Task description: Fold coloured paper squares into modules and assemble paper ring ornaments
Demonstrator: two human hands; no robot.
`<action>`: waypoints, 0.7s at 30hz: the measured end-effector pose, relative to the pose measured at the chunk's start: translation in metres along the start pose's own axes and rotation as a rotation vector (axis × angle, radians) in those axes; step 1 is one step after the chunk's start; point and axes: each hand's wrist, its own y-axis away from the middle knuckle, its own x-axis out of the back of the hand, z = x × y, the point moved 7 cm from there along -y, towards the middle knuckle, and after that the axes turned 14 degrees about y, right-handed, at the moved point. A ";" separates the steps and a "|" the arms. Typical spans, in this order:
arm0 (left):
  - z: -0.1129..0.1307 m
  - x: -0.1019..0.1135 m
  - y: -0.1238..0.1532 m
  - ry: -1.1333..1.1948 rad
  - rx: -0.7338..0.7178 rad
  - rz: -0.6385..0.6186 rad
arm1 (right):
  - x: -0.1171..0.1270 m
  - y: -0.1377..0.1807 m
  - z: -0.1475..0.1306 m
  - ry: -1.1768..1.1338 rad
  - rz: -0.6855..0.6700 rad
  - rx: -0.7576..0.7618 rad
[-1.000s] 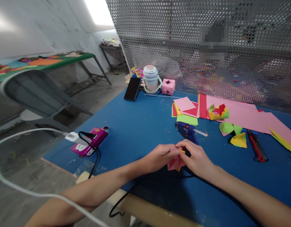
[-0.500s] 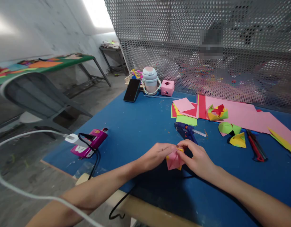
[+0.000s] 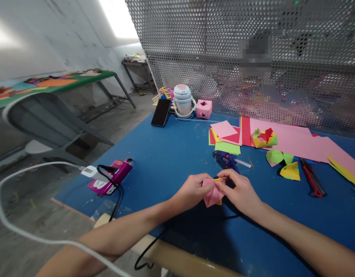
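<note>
Between my two hands is a small folded paper piece, pink on the near side with yellow showing at its edges. My left hand pinches its left side, thumb lying across the pink face. On the other side my right hand grips the upper right edge between thumb and fingers. The fingertips cover part of the folds. Just beyond my hands lies a blue glue gun with a clear glue stick poking out of its back.
Coloured paper sheets, a folded paper flower, loose folded pieces and red-handled scissors lie to the right. A phone, a flask and a pink paper box stand at the back. A purple power strip sits left.
My left thumb has shifted lower onto the pink face, and the left fingers have moved behind the paper piece. Both hands still hold it in about the same place.
</note>
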 end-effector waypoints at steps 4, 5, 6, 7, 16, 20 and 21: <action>0.001 -0.001 0.000 -0.078 -0.045 0.019 | 0.000 -0.002 -0.005 -0.026 -0.033 0.031; 0.001 -0.001 0.000 -0.085 -0.050 0.019 | 0.000 -0.002 -0.006 -0.032 -0.044 0.048; 0.001 -0.001 0.000 -0.083 -0.054 0.021 | 0.000 -0.002 -0.007 -0.042 -0.054 0.054; 0.001 0.000 0.000 -0.074 -0.058 0.026 | 0.001 -0.002 -0.006 -0.054 -0.060 0.044; 0.004 0.019 -0.002 0.140 -0.071 0.225 | -0.008 0.001 0.006 -0.042 -0.133 -0.134; 0.004 0.011 -0.001 0.192 -0.072 0.147 | -0.007 -0.001 0.005 0.008 -0.086 -0.095; 0.004 0.009 -0.001 0.187 -0.072 0.140 | -0.007 -0.001 0.005 0.014 -0.082 -0.093</action>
